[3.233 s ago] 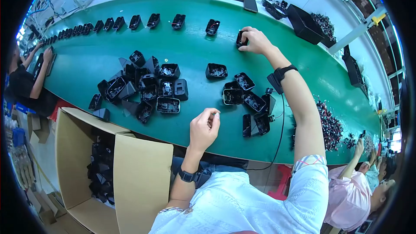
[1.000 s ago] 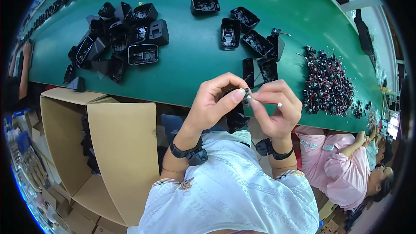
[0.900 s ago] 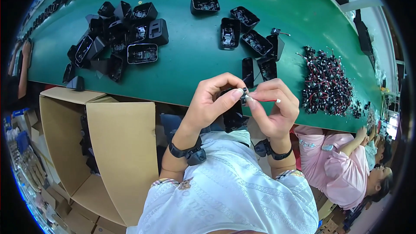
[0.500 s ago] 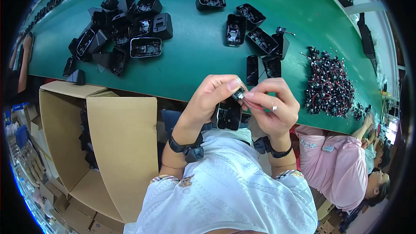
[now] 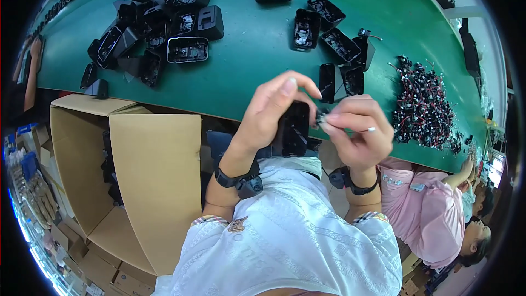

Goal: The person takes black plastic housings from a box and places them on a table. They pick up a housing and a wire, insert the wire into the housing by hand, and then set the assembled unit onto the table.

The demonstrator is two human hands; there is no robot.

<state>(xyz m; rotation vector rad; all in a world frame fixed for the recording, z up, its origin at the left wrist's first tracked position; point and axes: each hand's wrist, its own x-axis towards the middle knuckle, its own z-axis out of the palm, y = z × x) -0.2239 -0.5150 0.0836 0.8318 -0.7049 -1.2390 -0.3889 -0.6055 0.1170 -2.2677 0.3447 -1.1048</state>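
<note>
A black plastic housing [image 5: 296, 130] is held tilted in front of my body by my left hand [image 5: 269, 111]. The thumb and index finger of that hand reach past its top, while the other fingers are partly hidden by it. Just right of the housing, my right hand [image 5: 362, 130] pinches a small black wired part [image 5: 322, 116] between thumb and fingertips. A small white connector [image 5: 371, 129] sticks out between the right fingers. The pinched part is blurred, and whether it touches the housing I cannot tell.
Open black housings lie in a heap [image 5: 156, 30] on the green table [image 5: 241, 71], others [image 5: 307, 28] ahead. A pile of wired parts [image 5: 424, 107] is at the right. A cardboard box [image 5: 156, 186] stands left; a person in pink [image 5: 427, 211] sits right.
The wired part has left my left thumb and is now pinched by my right hand alone, lower down. My left fingers have spread, and the housing has risen and turned.
</note>
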